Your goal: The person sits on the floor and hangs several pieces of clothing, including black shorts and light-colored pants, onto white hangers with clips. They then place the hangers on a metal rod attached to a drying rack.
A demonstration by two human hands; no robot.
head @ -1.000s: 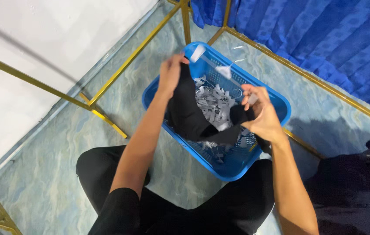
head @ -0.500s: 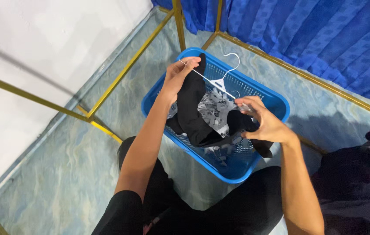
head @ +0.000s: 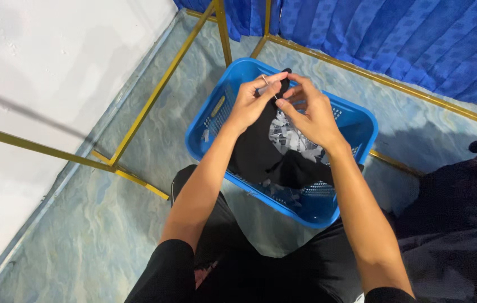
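My left hand (head: pixel 252 100) and my right hand (head: pixel 306 110) meet above a blue plastic laundry basket (head: pixel 207 134). Both pinch the top of a black garment (head: pixel 261 148) that hangs down into the basket. A thin white hanger hook (head: pixel 265 80) shows between my left fingers at the garment's top; the rest of the hanger is hidden by my hands and the cloth. A black-and-white patterned cloth (head: pixel 291 140) lies in the basket beneath my right hand.
A gold metal rack frame (head: pixel 160 90) stands to the left and behind the basket. A blue curtain (head: pixel 407 39) hangs at the back. A white wall (head: pixel 42 73) is on the left. Dark clothing (head: pixel 463 224) is piled at the right on the marbled floor.
My right hand has come up from the basket's right side to join the left at the garment's top. The hanger, plainly visible before, is now mostly covered by my hands.
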